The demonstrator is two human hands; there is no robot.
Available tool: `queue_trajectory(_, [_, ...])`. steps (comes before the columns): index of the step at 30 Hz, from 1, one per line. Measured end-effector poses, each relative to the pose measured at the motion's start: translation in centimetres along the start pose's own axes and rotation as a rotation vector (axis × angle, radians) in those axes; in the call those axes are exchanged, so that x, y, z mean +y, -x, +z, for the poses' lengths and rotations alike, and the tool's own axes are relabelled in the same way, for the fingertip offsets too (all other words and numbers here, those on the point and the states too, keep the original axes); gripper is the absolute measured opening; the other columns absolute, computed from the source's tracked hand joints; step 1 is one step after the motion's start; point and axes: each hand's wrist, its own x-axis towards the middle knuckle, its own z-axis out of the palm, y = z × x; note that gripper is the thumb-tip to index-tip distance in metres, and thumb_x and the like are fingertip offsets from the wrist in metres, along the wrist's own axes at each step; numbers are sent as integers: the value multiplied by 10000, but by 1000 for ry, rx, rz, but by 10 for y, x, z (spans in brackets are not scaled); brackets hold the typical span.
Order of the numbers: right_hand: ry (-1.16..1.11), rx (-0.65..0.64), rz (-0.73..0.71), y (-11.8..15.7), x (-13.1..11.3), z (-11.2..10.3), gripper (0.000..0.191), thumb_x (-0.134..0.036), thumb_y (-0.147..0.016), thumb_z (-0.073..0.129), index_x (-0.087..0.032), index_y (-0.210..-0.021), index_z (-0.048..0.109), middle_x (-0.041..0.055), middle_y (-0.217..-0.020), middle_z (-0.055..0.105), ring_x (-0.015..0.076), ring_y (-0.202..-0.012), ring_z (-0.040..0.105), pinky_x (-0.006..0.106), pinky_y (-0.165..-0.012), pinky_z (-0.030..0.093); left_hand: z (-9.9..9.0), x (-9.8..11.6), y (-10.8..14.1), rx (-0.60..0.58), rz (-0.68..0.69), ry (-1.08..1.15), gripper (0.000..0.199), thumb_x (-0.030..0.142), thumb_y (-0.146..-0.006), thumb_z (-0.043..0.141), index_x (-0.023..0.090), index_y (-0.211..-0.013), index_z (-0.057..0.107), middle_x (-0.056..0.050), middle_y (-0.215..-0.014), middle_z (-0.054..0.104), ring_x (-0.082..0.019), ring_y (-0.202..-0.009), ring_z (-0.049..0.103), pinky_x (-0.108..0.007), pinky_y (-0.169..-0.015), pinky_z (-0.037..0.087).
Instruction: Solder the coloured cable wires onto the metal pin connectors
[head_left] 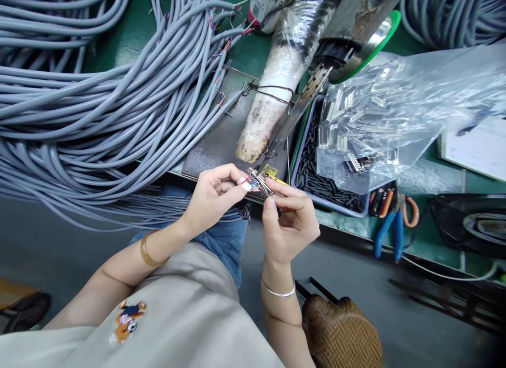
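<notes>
Near the bench's front edge, my left hand is closed, thumb and forefinger pinching the thin coloured wires of a cable end. A small metal multi-pin connector meets those wires, and my right hand pinches it from the other side. Whether the wires are joined to its pins is too small to tell. Just beyond my fingers stand a soldering iron with a long metal shaft and a wrapped whitish tube. A bit of yellow material lies right behind the connector.
Grey cables lie heaped at the left, stripped ends towards the middle. On the right, a tray holds small black sleeves, partly under a clear bag of connectors. Cutters hang over the front edge. A woven stool stands below.
</notes>
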Motion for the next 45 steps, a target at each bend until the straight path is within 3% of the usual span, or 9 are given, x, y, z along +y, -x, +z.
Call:
queue_trajectory(9, [62,8,-21,0,2,-1,99,-128,-893,697,-215,-883,650,38,-1061,793,198,-1016,771,381,-883,639,-4,3,-2,-56,-63,-39,158,175,-754,765,135,-692,625,15,-686,653,-1,-419,389,-156,-424,361])
queue_trajectory(15, [57,18,-24,-1,1,-1,112,-113,-887,700,-217,-894,658,32,-1052,795,183,-1016,768,360,-879,637,-4,0,-3,-31,-33,-39,172,213,-766,775,145,-727,622,1,-740,670,-19,-468,442,-165,-475,420])
queue_trajectory(21, [133,-4,-111,-2,2,1,127,-106,-889,696,-222,-919,656,39,-1076,792,189,-1006,769,380,-880,640,1,-5,-1,41,50,-118,115,171,-749,728,152,-719,619,-29,-818,691,-79,-660,597,-172,-589,487])
queue_trajectory(45, [238,23,-227,-12,1,6,163,-103,-849,744,-234,-924,685,24,-1075,796,176,-945,771,338,-817,656,2,3,-7,57,14,-157,115,201,-729,720,157,-697,618,-24,-799,694,-86,-663,589,-188,-610,488])
